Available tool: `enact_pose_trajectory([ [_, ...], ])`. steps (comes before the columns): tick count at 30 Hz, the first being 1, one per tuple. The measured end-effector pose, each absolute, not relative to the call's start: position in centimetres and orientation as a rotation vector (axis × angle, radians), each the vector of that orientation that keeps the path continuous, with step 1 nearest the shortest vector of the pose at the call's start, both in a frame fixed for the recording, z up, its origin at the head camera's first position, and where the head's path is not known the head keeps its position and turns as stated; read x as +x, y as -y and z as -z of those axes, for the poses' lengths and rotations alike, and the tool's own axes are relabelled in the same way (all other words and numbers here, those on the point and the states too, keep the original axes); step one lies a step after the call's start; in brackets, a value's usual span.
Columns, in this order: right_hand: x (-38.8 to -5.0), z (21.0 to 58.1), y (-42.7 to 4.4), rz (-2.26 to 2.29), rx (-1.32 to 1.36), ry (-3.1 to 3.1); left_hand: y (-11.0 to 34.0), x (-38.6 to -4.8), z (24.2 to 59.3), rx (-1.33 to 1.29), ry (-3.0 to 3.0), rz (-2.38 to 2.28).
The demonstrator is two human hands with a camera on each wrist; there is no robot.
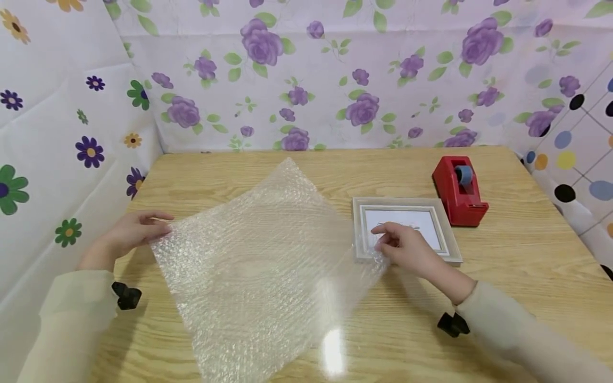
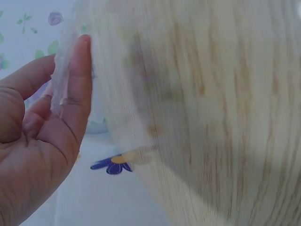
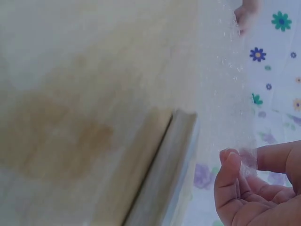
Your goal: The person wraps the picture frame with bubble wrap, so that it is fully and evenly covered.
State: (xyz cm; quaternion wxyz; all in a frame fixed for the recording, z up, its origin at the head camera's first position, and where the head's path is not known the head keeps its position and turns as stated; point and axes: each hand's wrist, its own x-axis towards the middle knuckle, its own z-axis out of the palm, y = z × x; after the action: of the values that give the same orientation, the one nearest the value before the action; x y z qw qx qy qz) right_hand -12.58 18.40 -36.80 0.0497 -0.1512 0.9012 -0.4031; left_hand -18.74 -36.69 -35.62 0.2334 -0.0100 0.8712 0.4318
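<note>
A clear sheet of bubble wrap point(image 1: 258, 250) is spread between the two hands above the wooden table. The left hand point(image 1: 136, 234) pinches its left corner; the left wrist view shows that hand point(image 2: 51, 113) with the film between thumb and fingers. At the right corner, the right hand point(image 1: 407, 247) pinches the wrap, and in the right wrist view its fingertips point(image 3: 231, 162) meet on the film. This hand is over the lower left part of a framed picture point(image 1: 407, 202), which lies flat, partly hidden by hand and wrap.
A red tape dispenser point(image 1: 462, 197) with a blue roll stands right beside the frame's upper right side. Behind the wooden table point(image 1: 517, 255) hangs a floral cloth point(image 1: 325, 80), with patterned cloths at the left and right sides.
</note>
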Motion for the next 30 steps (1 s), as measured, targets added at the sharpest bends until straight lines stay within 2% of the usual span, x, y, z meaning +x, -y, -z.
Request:
enact_pose_trajectory([
  [20, -18.5, 36.4, -19.8, 1.165, -0.345, -2.808, 35.7, -16.7, 36.7, -0.003, -2.435, -1.193],
  [30, -20.6, 36.6, -20.3, 1.185, -0.267, -2.840, 34.5, -17.8, 37.0, 0.044, -2.531, -1.226],
])
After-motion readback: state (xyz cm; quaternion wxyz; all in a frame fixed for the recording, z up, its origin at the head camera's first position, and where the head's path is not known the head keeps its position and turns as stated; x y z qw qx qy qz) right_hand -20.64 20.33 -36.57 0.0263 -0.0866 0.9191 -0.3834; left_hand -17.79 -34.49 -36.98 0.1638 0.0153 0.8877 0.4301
